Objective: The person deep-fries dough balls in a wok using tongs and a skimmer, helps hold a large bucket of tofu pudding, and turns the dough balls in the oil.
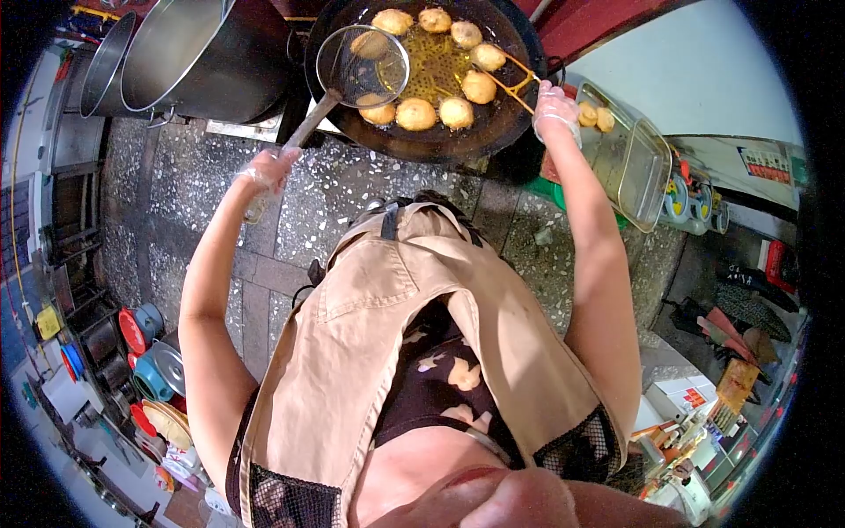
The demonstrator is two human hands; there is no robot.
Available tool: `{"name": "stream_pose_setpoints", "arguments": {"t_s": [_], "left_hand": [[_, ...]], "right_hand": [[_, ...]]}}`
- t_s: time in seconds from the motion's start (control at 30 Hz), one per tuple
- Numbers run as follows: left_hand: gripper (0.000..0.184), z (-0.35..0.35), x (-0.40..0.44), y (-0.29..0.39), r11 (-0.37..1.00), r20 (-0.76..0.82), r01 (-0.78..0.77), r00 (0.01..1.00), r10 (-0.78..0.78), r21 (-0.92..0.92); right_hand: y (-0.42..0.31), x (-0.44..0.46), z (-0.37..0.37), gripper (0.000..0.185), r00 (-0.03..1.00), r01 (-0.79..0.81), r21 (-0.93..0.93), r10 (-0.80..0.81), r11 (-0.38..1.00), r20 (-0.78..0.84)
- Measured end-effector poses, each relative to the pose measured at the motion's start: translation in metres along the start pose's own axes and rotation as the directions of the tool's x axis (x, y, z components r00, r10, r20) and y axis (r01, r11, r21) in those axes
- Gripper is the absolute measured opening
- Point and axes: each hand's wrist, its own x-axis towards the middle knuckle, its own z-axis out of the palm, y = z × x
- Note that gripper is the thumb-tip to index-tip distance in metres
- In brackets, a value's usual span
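My left hand point(271, 171), in a clear plastic glove, is closed around the handle of a mesh skimmer point(363, 67). The skimmer's round head is over the left part of a large dark wok point(352, 139). Several golden fried balls point(415, 114) lie around the wok, with bubbling yellow oil point(431, 66) in the middle. My right hand point(555, 113), also gloved, is closed on orange tongs point(517, 88) at the wok's right edge. The tips of the tongs reach in beside a fried ball point(488, 58) on the right; whether they grip it I cannot tell.
A metal tray point(647, 180) with fried balls point(596, 116) stands right of the wok. A big metal pot point(207, 66) is at the upper left. Bowls and basins point(157, 374) stand at the lower left. A cutting board point(738, 385) and boxes point(679, 398) are at the lower right.
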Motion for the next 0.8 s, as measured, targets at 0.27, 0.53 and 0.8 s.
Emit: {"name": "stream_pose_setpoints", "arguments": {"t_s": [0.27,0.53,0.8], "left_hand": [[0.056,-0.0007,0.0001,-0.0024,1.0,-0.004,-0.022,1.0,0.022,-0.013],[0.06,-0.0001,-0.0013,-0.0002,1.0,-0.026,0.011,1.0,-0.011,0.025],[0.059,-0.0005,-0.0011,-0.0022,0.999,-0.026,-0.021,0.999,0.022,0.04]], "right_hand": [[0.0001,0.0005,0.0016,0.029,1.0,0.005,-0.022,-0.005,1.0,-0.002],[0.0004,-0.0009,0.0022,0.03,1.0,0.009,-0.033,-0.009,0.999,-0.005],[0.0002,-0.002,-0.0021,0.029,1.0,0.003,-0.017,-0.003,1.0,0.018]]}}
